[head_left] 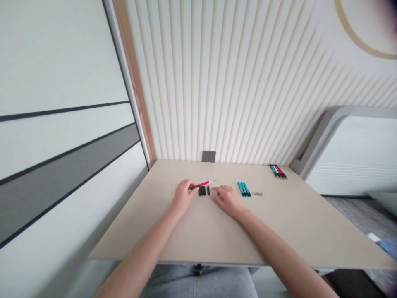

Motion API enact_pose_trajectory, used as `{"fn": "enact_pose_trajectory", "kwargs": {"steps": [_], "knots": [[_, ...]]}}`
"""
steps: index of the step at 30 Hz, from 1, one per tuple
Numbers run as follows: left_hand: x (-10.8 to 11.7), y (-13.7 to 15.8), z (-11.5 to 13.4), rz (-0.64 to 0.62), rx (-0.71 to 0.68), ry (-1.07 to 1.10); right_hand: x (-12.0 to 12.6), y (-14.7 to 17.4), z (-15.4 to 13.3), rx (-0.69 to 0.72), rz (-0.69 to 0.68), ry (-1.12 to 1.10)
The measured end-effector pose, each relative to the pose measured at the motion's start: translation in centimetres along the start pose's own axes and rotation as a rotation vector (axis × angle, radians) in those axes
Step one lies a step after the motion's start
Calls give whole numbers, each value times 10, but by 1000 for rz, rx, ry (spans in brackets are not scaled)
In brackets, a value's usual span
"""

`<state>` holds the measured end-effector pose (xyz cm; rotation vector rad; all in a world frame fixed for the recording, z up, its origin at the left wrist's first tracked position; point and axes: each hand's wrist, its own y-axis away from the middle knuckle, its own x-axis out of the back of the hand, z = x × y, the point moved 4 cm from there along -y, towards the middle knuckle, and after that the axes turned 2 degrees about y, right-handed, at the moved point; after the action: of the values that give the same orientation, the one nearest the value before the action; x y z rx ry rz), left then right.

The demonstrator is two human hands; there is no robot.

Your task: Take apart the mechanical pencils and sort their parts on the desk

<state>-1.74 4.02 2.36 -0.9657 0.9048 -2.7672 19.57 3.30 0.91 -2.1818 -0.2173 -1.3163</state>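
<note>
My left hand [183, 198] is closed on a pink pen [203, 183] whose black grip end sits at the fingers. A thin pale refill with a tip sticks out of its far end, pointing right. Just right of that hand, several short black pen grips [202, 191] lie side by side on the table, one [208, 190] slightly apart. My right hand [228, 198] rests close to that single piece, thumb and forefinger apart, with nothing visible between them. Beyond its wrist lie teal pen barrels [244, 189] and a small cluster of silvery pieces [258, 193], too small to make out clearly.
A set of teal, white and pink pens [278, 171] lies at the back right of the beige table [288, 227]. A dark wall socket [209, 156] is on the ribbed wall behind. A white cabinet [62, 165] borders the left; a grey-white headboard [356, 145] stands right.
</note>
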Motion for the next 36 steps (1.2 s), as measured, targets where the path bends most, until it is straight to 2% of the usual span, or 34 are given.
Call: {"fn": "enact_pose_trajectory", "kwargs": {"steps": [5, 19, 23, 30, 33, 36], "knots": [[-2, 1, -4, 3, -13, -10, -12, -10, -17, 16, -67, 84], [-4, 2, -8, -28, 26, -26, -12, -14, -11, -77, 30, 49], [-3, 2, -8, -24, 47, -33, -1, -8, 0, -113, 115, -101], [-4, 2, -5, -36, 39, -24, 30, 14, 54, -284, 337, -472], [-4, 3, -4, -47, 24, -22, 33, 14, 63, -296, 347, -554], [-5, 3, -2, -63, 19, -13, 30, 12, 58, -248, 326, -554]]}}
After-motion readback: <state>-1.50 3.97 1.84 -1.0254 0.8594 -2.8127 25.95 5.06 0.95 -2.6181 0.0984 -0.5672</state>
